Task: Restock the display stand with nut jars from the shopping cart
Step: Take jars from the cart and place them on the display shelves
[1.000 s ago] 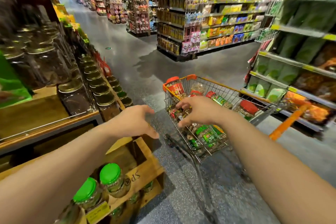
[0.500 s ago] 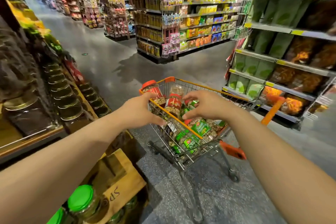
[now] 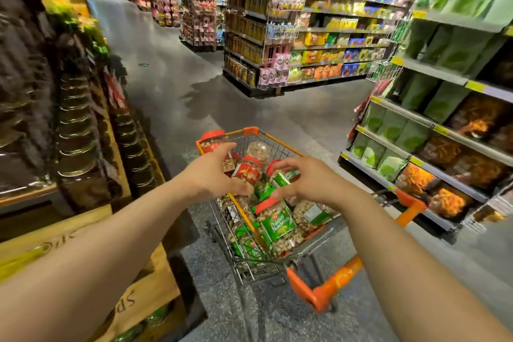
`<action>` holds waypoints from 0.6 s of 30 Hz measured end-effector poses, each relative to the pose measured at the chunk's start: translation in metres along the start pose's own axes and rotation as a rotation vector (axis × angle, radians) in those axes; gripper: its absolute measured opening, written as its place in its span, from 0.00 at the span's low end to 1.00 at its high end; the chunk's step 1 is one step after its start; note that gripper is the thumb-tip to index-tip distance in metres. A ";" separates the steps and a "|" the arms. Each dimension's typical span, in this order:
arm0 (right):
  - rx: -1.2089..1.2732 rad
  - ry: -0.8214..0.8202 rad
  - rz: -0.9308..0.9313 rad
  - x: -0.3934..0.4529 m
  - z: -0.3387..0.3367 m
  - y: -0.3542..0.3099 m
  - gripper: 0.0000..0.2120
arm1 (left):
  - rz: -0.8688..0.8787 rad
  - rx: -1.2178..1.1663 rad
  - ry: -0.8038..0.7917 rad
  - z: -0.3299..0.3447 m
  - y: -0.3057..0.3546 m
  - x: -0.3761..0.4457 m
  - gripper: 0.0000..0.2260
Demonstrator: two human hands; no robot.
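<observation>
The orange-trimmed wire shopping cart stands in front of me, filled with several red-lidded nut jars. My left hand reaches in over its left rim, fingers spread beside a red-labelled jar. My right hand curls finger and thumb round a green-labelled jar at the top of the pile. Another green-labelled jar lies nearer me. The wooden display stand runs along my left, with rows of gold-lidded jars.
A wooden crate with green-lidded jars sits low at my left, close to the cart. Shelves of green and orange bags line the right. A grey aisle floor stretches ahead toward more shelving.
My left hand has swung from the display stand into the cart. Both hands have come down onto the jars, and the right hand's fingers have curled round a green-labelled jar. The view has turned right.
</observation>
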State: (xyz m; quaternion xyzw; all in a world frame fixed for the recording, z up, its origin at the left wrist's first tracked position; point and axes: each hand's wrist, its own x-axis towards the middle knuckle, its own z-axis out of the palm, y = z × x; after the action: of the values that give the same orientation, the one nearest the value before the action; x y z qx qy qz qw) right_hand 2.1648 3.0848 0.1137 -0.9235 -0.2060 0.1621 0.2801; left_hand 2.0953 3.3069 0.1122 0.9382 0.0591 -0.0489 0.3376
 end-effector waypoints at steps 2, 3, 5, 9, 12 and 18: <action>0.020 -0.014 0.001 0.000 0.000 -0.002 0.35 | -0.015 0.036 0.006 -0.006 0.000 -0.006 0.48; 0.020 -0.031 0.000 0.000 0.000 -0.004 0.36 | -0.015 0.057 0.004 -0.011 0.000 -0.010 0.48; -0.014 -0.063 -0.006 -0.002 0.003 -0.008 0.37 | -0.018 0.072 -0.004 -0.021 -0.001 -0.019 0.47; 0.022 -0.092 0.013 -0.008 0.016 -0.011 0.37 | -0.045 0.092 -0.021 -0.029 -0.002 -0.033 0.46; 0.094 -0.063 0.030 -0.019 0.030 -0.011 0.38 | -0.041 0.099 -0.047 -0.027 -0.009 -0.039 0.44; 0.267 -0.006 0.111 -0.056 0.036 0.015 0.47 | 0.004 0.133 -0.117 -0.010 -0.007 -0.043 0.45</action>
State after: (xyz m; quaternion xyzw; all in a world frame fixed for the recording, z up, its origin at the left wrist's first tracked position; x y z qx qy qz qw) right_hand 2.1062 3.0629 0.0867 -0.8875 -0.1320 0.2062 0.3903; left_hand 2.0522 3.3148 0.1210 0.9541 0.0341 -0.1067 0.2777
